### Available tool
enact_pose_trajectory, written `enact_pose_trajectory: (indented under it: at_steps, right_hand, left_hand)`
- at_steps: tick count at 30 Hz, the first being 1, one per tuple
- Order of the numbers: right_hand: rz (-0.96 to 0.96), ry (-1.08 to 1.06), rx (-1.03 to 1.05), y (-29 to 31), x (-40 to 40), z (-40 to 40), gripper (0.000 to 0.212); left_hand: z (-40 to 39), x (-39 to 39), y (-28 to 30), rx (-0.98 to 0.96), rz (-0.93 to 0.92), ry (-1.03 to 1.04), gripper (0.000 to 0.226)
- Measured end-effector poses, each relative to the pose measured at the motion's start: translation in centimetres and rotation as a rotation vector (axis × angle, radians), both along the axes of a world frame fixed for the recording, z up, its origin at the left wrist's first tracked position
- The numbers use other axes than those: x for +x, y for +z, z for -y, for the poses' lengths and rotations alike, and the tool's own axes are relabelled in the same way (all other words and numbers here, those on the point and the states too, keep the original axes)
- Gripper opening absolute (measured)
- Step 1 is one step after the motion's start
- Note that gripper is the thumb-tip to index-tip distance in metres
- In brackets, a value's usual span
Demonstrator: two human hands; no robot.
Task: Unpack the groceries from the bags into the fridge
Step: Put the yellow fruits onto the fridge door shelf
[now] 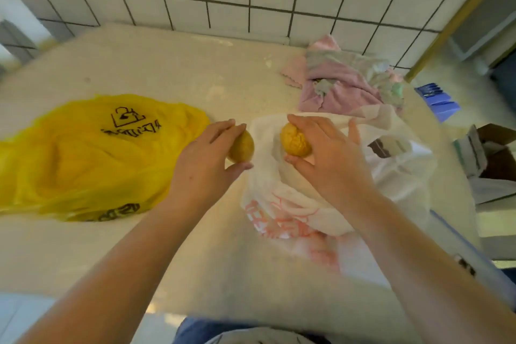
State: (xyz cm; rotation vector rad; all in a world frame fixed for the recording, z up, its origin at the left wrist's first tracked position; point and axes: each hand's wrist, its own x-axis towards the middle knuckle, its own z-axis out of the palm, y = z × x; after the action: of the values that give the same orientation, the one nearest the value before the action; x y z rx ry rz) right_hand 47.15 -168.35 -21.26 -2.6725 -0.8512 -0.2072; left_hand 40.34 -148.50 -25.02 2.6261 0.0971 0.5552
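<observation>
Mid-unpacking. My left hand [206, 156] grips one potato [242, 148] at frame centre; my right hand [324, 148] grips a second potato [295, 140] over the white bag [282, 204]. Yellow bag [83, 159] lies left. Fridge not in view. Next: carry both there, I judge.
</observation>
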Motion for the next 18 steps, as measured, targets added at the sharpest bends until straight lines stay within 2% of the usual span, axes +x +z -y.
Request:
enact_pose_trajectory:
  at_steps: [5, 13, 18]
  right_hand:
    - [-0.118, 0.246, 0.102, -0.6, -4.3, -2.8, 0.062]
    - [-0.195, 0.632, 0.141, -2.3, -14.6, -7.6, 0.065]
    - [-0.236, 0.835, 0.107, -1.9, -21.7, -11.3, 0.064]
  left_hand:
    - [-0.9, -8.2, 0.5, -0.04, -0.053, 0.219, 0.067]
    - [-0.2, -25.3, 1.5, 0.052, -0.227, 0.604, 0.069]
    - [0.2, -33.9, 1.9, 0.038, -0.18, 0.804, 0.069]
